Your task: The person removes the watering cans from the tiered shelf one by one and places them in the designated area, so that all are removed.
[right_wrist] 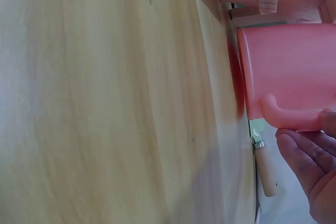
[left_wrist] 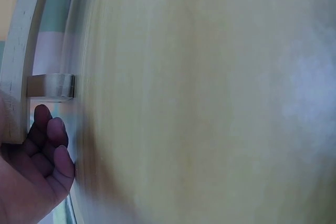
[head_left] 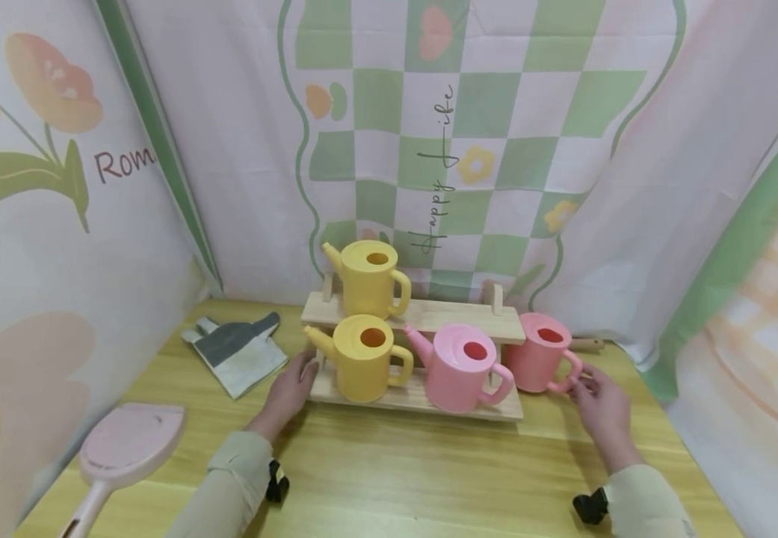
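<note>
My left hand [head_left: 288,392] grips the left end of a two-tier wooden rack [head_left: 422,317], its fingers curled beneath the lower board [left_wrist: 16,66]. To the right of the rack, my right hand [head_left: 600,407] pinches the handle of a coral-red watering can [head_left: 530,359] between thumb and fingers. That can stands upright, or nearly so; whether its base touches the table I cannot tell. Its spout is hidden behind the rack. One yellow watering can [head_left: 362,280] sits on the upper board. Below it are another yellow watering can [head_left: 358,370] and a pink watering can [head_left: 456,377], spouts pointing left.
White-and-grey gloves [head_left: 237,351] lie left of the rack on the wooden table [head_left: 389,478]. Nearer the front left is a pink dustpan-like scoop [head_left: 129,441]. A wooden-handled tool [right_wrist: 265,169] lies behind the red can. Printed cloth [head_left: 422,112] hangs behind and at both sides.
</note>
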Tool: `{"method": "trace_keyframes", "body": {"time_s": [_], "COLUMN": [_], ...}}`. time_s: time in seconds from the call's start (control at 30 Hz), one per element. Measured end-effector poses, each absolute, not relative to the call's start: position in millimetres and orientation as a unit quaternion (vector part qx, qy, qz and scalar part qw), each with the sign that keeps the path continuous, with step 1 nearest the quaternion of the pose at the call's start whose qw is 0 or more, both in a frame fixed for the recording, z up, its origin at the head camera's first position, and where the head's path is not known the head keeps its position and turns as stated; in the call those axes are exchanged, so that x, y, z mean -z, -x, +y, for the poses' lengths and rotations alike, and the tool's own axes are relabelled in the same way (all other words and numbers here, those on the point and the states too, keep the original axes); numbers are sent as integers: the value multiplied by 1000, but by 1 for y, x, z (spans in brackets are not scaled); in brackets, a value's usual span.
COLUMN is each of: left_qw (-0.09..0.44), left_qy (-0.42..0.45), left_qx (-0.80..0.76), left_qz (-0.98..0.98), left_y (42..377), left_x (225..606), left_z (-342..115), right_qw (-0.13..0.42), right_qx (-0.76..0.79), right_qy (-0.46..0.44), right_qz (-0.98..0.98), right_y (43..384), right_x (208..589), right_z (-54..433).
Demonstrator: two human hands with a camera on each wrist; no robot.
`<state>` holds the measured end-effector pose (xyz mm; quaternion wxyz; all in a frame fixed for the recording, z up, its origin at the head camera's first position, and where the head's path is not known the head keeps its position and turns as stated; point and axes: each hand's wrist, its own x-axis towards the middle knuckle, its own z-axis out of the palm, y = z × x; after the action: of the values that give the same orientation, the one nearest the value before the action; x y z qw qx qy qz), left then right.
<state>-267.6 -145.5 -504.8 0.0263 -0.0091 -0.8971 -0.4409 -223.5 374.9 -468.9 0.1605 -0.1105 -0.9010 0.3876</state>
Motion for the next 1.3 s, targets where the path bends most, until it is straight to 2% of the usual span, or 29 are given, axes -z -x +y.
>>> {"method": "trace_keyframes", "body": {"time_s": [0.33, 0.63, 1.07, 1.3], "left_qw": [24, 20, 14, 11], "left_qy": [9, 11, 8, 8], "left_qx": [441, 446, 449, 451], "left_qz": [-897, -895, -894, -892], "left_y": [267, 268, 268, 266], "left_x": [504, 505, 502, 501], "left_z": [-146, -145, -146, -145], "right_qw": [138, 149, 210, 208], "right_qx": [-391, -390, -398, -415], "right_qy": [123, 107, 100, 87], "right_qz": [-901, -902, -887, -881], "right_y": [226, 224, 221, 223], "right_x": [472, 469, 418, 392], "right_z": [369, 370, 361, 341]}}
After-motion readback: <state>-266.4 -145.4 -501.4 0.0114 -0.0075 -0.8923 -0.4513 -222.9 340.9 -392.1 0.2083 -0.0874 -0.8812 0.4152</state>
